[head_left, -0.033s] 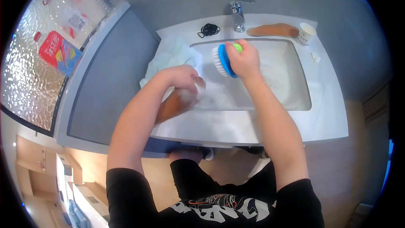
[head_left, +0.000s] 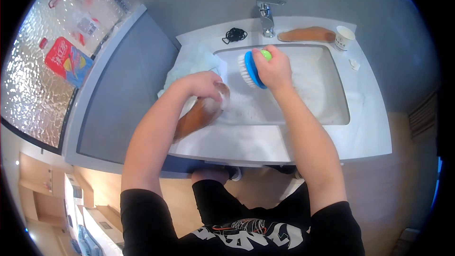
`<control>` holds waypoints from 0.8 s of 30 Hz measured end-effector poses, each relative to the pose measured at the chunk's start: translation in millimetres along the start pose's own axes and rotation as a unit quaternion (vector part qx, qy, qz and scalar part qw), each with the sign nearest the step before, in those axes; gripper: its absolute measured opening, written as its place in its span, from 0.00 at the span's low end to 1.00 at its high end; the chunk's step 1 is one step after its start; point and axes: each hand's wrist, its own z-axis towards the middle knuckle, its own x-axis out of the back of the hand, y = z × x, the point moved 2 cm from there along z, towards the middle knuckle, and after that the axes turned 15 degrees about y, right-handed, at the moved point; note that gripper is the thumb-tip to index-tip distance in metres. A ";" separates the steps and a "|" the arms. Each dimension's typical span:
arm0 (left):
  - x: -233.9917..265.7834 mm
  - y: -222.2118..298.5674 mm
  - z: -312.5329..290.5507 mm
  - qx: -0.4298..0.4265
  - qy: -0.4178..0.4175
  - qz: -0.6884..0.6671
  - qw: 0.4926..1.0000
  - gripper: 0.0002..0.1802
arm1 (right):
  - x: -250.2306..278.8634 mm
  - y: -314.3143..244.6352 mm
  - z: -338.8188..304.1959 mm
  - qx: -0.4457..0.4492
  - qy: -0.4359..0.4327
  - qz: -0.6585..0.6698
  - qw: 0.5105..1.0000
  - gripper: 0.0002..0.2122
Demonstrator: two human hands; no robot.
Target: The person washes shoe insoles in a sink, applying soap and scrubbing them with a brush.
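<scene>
Near the sink's left edge, my left hand [head_left: 206,85] is closed on a brown insole [head_left: 195,117], pinching its upper end. White foam sits on the insole by my fingers, and its lower end is partly behind my forearm. Over the sink basin [head_left: 310,95], my right hand [head_left: 276,68] grips a scrub brush [head_left: 252,71] with a blue body, a green top and white bristles. The bristles face left, apart from the insole. Pale, light-green fabric [head_left: 192,61] lies bunched on the counter beyond my left hand.
Behind the basin stands a chrome faucet [head_left: 267,19]. Black cord [head_left: 235,34] lies coiled to its left; a second brown insole [head_left: 305,34] lies to its right, beside a white paper cup [head_left: 344,38]. A crumpled white scrap [head_left: 354,64] rests on the right counter. A grey partition [head_left: 125,90] rises on the left.
</scene>
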 end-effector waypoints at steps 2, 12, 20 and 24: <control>10.8 -0.4 -5.2 0.021 0.051 -0.098 0.994 0.27 | 3.3 -2.1 -2.9 -0.020 -0.022 -0.014 0.999 0.20; 8.3 -65.9 -46.7 0.138 0.322 -0.527 0.775 0.16 | -2.6 -3.1 -7.5 -0.023 -0.045 -0.040 0.998 0.21; 33.6 14.5 -72.1 0.099 0.417 -0.429 0.795 0.15 | 4.0 -6.3 -2.0 -0.015 -0.039 -0.030 0.999 0.21; 59.8 29.4 -75.7 0.066 0.509 -0.345 0.786 0.16 | 12.8 -6.2 -0.5 -0.044 -0.020 -0.020 0.999 0.21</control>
